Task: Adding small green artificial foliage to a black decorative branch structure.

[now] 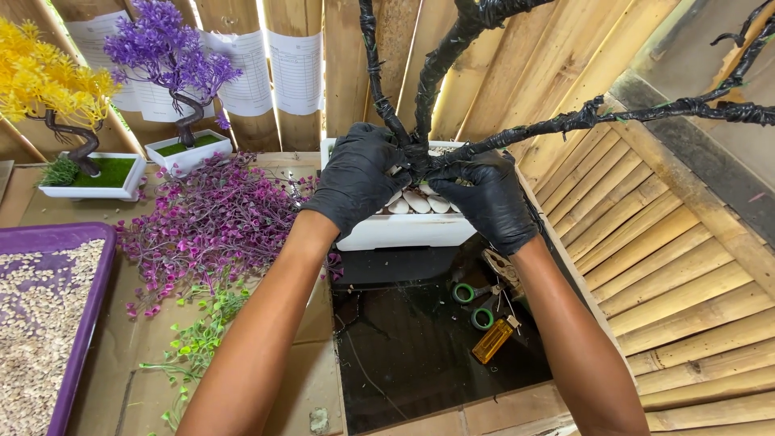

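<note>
Wooden slat walls surround a cluttered worktable. Both my black-gloved hands, left hand and right hand, press curled fingers around the black-taped tree trunk base, on white pebbles in a white rectangular pot straight ahead.

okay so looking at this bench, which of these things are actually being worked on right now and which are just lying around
In hand:
left hand and right hand, both gloved, on the base of the black wrapped tree
white planter
white pebbles

Lying about:
purple foliage
green sprigs
purple tray of gravel
scissors
amber lighter
finished yellow tree
finished purple tree
</note>
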